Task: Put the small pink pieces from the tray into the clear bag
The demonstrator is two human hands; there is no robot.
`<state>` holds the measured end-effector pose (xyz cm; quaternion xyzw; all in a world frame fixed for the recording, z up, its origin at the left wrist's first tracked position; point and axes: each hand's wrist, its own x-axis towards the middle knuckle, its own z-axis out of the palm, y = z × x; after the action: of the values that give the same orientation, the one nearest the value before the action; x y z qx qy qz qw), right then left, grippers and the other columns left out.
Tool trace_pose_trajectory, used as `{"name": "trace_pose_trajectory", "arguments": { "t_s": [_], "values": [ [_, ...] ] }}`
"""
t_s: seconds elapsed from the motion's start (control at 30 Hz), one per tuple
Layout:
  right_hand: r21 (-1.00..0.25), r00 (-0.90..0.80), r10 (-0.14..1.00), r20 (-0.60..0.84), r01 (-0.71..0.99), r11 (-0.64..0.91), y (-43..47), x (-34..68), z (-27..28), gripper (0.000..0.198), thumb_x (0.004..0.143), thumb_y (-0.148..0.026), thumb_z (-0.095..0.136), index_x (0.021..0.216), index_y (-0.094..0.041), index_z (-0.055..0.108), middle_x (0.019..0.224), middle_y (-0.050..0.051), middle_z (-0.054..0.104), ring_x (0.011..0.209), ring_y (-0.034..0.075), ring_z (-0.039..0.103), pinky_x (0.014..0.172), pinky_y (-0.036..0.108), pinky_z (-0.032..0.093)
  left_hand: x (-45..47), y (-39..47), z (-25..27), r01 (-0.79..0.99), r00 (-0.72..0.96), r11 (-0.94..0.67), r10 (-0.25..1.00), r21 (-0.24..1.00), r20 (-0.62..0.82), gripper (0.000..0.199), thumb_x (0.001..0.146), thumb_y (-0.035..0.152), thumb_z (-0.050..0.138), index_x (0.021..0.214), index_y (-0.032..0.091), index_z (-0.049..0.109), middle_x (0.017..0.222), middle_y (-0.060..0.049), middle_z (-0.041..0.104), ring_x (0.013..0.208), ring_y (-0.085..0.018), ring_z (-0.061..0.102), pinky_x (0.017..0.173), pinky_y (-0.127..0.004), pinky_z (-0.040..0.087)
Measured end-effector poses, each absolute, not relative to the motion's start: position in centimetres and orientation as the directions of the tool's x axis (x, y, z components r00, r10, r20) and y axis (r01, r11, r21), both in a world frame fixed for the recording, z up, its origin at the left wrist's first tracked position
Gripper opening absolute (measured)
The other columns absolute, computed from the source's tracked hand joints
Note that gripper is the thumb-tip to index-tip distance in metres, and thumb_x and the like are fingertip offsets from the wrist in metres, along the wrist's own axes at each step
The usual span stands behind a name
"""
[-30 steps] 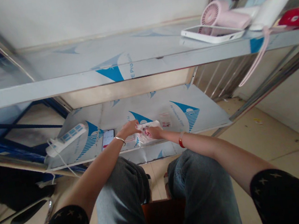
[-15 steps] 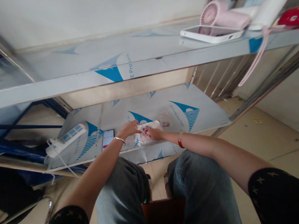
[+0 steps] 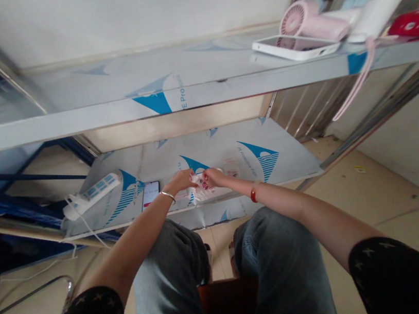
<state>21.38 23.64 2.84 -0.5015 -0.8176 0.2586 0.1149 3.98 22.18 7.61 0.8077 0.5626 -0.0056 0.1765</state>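
A whitish plastic packet (image 3: 206, 195) with red-and-pink marks lies near the front edge of the lower shelf. My left hand (image 3: 183, 180), with a silvery bangle at the wrist, pinches its upper left corner. On its top edge, close to the left fingertips, my right hand (image 3: 214, 177) is closed, a red bangle at that wrist. What is inside the packet is too small to make out. To the right of it lies a small clear bag (image 3: 231, 167), partly behind the right hand. A phone (image 3: 149, 193) with its screen lit rests left of my left hand.
A white power strip (image 3: 95, 194) with a cable sits at the lower shelf's left end. The upper shelf (image 3: 90, 114) crosses above my hands, carrying a pink handheld fan (image 3: 311, 23), a white-edged phone (image 3: 295, 47) and a red object (image 3: 415, 25). A pink strap hangs over its edge.
My right hand has moved up from the packet's middle to its top edge, closer to the left fingers. The left hand has stayed nearly in place. A dark shape at far left has shifted away.
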Motion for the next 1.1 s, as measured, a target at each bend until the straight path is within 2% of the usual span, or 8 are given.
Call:
{"name": "trace_pose_trajectory", "arguments": {
  "t_s": [0.23, 0.43, 0.6, 0.7, 0.83, 0.93, 1.03, 1.1],
  "values": [
    [-0.74, -0.377, 0.897, 0.229, 0.531, 0.412, 24.9, 21.2, 4.5, 0.019, 0.073, -0.008, 0.058, 0.089, -0.013, 0.067, 0.091, 0.007, 0.07, 0.079, 0.014, 0.063, 0.073, 0.022, 0.046, 4.0, 22.4, 7.2, 0.907, 0.369, -0.299, 0.903, 0.297, -0.218, 0.047, 0.069, 0.03, 0.076, 0.111, 0.015, 0.059, 0.099, -0.007, 0.071, 0.091, -0.022, 0.066, 0.073, -0.025, 0.046],
    [-0.74, -0.48, 0.837, 0.264, 0.456, 0.495, 24.7, 20.2, 4.2, 0.012, 0.074, -0.019, 0.063, 0.083, -0.013, 0.068, 0.081, 0.005, 0.07, 0.072, 0.013, 0.061, 0.067, 0.022, 0.044, 4.0, 22.5, 6.9, 0.901, 0.375, -0.306, 0.907, 0.308, -0.193, 0.055, 0.066, 0.031, 0.078, 0.117, 0.02, 0.06, 0.098, -0.005, 0.071, 0.089, -0.022, 0.066, 0.071, -0.025, 0.047],
    [-0.714, -0.459, 0.847, 0.27, 0.494, 0.496, 24.8, 20.7, 4.0, 0.015, 0.079, -0.021, 0.06, 0.09, -0.014, 0.069, 0.089, 0.007, 0.07, 0.078, 0.014, 0.063, 0.071, 0.022, 0.045, 3.9, 22.5, 6.9, 0.908, 0.364, -0.293, 0.907, 0.301, -0.214, 0.05, 0.067, 0.031, 0.077, 0.113, 0.018, 0.061, 0.098, -0.006, 0.071, 0.092, -0.023, 0.066, 0.074, -0.026, 0.047],
    [-0.635, -0.418, 0.888, 0.192, 0.637, 0.437, 24.9, 21.9, 3.9, 0.019, 0.08, -0.015, 0.056, 0.096, -0.015, 0.067, 0.096, 0.008, 0.07, 0.083, 0.015, 0.063, 0.073, 0.023, 0.045, 3.9, 22.5, 7.0, 0.911, 0.36, -0.289, 0.905, 0.293, -0.226, 0.045, 0.068, 0.033, 0.076, 0.108, 0.017, 0.062, 0.098, -0.006, 0.071, 0.093, -0.023, 0.066, 0.074, -0.026, 0.047],
    [-0.357, -0.427, 0.899, -0.099, 0.858, 0.368, 24.2, 23.6, 3.2, 0.022, 0.081, -0.019, 0.06, 0.101, -0.013, 0.066, 0.103, 0.015, 0.069, 0.088, 0.022, 0.065, 0.074, 0.026, 0.046, 3.9, 22.4, 7.2, 0.913, 0.364, -0.3, 0.904, 0.276, -0.222, 0.044, 0.068, 0.034, 0.076, 0.106, 0.017, 0.062, 0.1, -0.006, 0.07, 0.094, -0.023, 0.065, 0.073, -0.026, 0.046],
    [-0.215, -0.43, 0.866, -0.254, 0.899, 0.383, 23.4, 24.1, 2.7, 0.024, 0.082, -0.019, 0.06, 0.103, -0.009, 0.065, 0.107, 0.021, 0.067, 0.094, 0.029, 0.064, 0.076, 0.032, 0.048, 4.0, 22.3, 7.4, 0.919, 0.357, -0.298, 0.907, 0.259, -0.222, 0.045, 0.068, 0.034, 0.075, 0.108, 0.017, 0.06, 0.102, -0.006, 0.07, 0.095, -0.023, 0.064, 0.074, -0.026, 0.046],
    [-0.211, -0.457, 0.849, -0.263, 0.887, 0.412, 23.0, 23.9, 2.2, 0.024, 0.082, -0.013, 0.059, 0.105, -0.008, 0.064, 0.105, 0.023, 0.067, 0.097, 0.03, 0.064, 0.078, 0.034, 0.047, 4.1, 22.4, 7.4, 0.919, 0.357, -0.299, 0.906, 0.256, -0.225, 0.046, 0.069, 0.034, 0.075, 0.108, 0.017, 0.06, 0.102, -0.007, 0.07, 0.096, -0.023, 0.064, 0.074, -0.026, 0.046],
    [-0.325, -0.451, 0.874, -0.179, 0.866, 0.381, 23.0, 23.7, 1.5, 0.015, 0.079, -0.011, 0.062, 0.094, -0.011, 0.065, 0.096, 0.021, 0.069, 0.091, 0.027, 0.065, 0.077, 0.032, 0.047, 4.0, 22.5, 7.2, 0.916, 0.361, -0.301, 0.906, 0.264, -0.222, 0.046, 0.069, 0.035, 0.075, 0.108, 0.017, 0.06, 0.102, -0.006, 0.07, 0.095, -0.023, 0.065, 0.074, -0.025, 0.046]
  ]
}}
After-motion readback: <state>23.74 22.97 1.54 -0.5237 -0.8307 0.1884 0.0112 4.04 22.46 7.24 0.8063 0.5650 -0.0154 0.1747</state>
